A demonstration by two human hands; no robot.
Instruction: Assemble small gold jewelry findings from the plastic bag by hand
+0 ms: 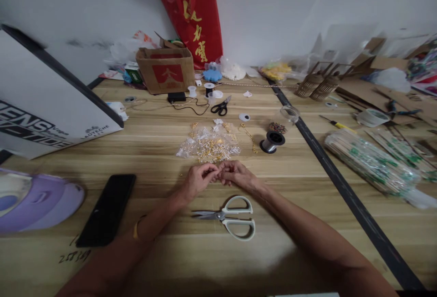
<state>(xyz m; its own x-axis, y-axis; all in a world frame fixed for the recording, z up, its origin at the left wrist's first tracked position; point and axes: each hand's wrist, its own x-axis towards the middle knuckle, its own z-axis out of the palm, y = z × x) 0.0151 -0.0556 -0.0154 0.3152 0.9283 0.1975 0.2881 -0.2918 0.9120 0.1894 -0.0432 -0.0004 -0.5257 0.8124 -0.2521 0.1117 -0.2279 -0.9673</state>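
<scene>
My left hand (pixel 199 178) and my right hand (pixel 236 174) meet fingertip to fingertip on the wooden table (pixel 164 151), both pinched closed around something too small to make out. Just beyond them lies a heap of small clear bags with gold-coloured findings (pixel 210 142). A spool of thin wire (pixel 271 141) stands to the right of the heap. White-handled scissors (pixel 227 217) lie flat between my forearms, close to me.
A black phone (pixel 107 208) lies at left, next to a purple lidded object (pixel 37 199). Black scissors (pixel 221 106), a cardboard box (pixel 166 69) and a red bag (pixel 194 15) are farther back. A bundle of sticks in plastic (pixel 372 163) lies at right beyond a dark strip (pixel 341 183).
</scene>
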